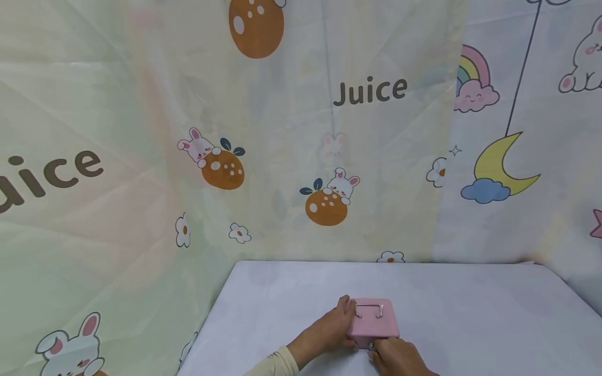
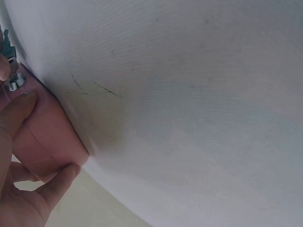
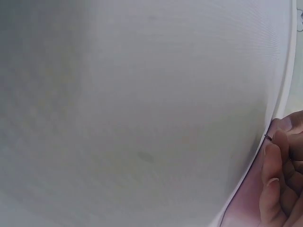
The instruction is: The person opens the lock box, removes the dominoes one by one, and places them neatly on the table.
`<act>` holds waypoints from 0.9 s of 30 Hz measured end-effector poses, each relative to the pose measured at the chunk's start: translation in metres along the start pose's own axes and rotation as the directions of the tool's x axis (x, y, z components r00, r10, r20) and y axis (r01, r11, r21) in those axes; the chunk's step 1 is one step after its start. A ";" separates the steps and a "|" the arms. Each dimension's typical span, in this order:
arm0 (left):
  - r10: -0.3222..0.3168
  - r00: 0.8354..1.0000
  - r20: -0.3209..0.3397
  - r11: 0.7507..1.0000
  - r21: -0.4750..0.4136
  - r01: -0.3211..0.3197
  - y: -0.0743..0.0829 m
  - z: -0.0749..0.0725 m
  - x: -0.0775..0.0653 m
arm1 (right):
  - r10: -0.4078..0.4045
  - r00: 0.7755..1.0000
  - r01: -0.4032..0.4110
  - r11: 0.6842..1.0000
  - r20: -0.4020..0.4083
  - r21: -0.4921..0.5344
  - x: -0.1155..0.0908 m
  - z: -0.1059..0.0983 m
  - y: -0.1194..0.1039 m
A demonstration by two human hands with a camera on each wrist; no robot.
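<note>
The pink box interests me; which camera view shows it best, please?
The head view shows the pink box best, because most of its top and the wire handle show. The left wrist view shows part, with the silver lock; the right wrist view, only a strip at lower right.

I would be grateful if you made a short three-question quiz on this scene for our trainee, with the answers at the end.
1. Open question: what is fixed to the top of the pink box?
2. True or false: the left-hand grip holds the box at its left side, as the person sees it.
3. Fill in the gap: the right-hand grip pinches the small metal ____ at the silver lock on the side of the box facing the person.

Key:
1. A metal handle.
2. True.
3. Key.
</note>
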State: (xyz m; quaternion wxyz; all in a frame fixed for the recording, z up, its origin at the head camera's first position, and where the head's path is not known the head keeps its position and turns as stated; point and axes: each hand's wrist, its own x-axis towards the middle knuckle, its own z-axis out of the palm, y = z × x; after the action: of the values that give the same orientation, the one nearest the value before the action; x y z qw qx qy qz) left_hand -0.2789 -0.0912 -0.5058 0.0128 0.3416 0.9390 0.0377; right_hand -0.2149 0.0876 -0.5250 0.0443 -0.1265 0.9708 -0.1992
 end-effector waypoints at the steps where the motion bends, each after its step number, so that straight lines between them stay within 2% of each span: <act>1: 0.001 1.000 -0.003 1.000 0.007 -0.001 0.000 0.000 0.000 | -0.005 1.000 0.005 1.000 -0.007 -0.001 0.000 0.000 0.000; 6: 0.006 1.000 -0.018 1.000 0.021 -0.006 0.001 0.000 0.000 | -0.021 1.000 0.021 1.000 -0.023 0.010 -0.001 -0.002 0.001; 17: 0.016 1.000 -0.025 0.999 0.042 -0.015 0.001 0.002 0.001 | 0.016 1.000 -0.016 0.999 -0.003 0.046 0.000 0.000 0.000; 27: -0.002 0.999 -0.032 0.999 0.035 0.003 0.002 0.001 0.000 | 0.033 0.999 -0.037 0.987 0.023 0.159 0.000 0.001 0.004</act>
State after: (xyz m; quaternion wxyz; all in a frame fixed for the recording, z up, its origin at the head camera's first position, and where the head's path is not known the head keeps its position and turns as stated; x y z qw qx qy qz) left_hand -0.2773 -0.0901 -0.5066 -0.0079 0.3400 0.9400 0.0268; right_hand -0.2154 0.0905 -0.5273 0.0678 -0.1075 0.9533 -0.2740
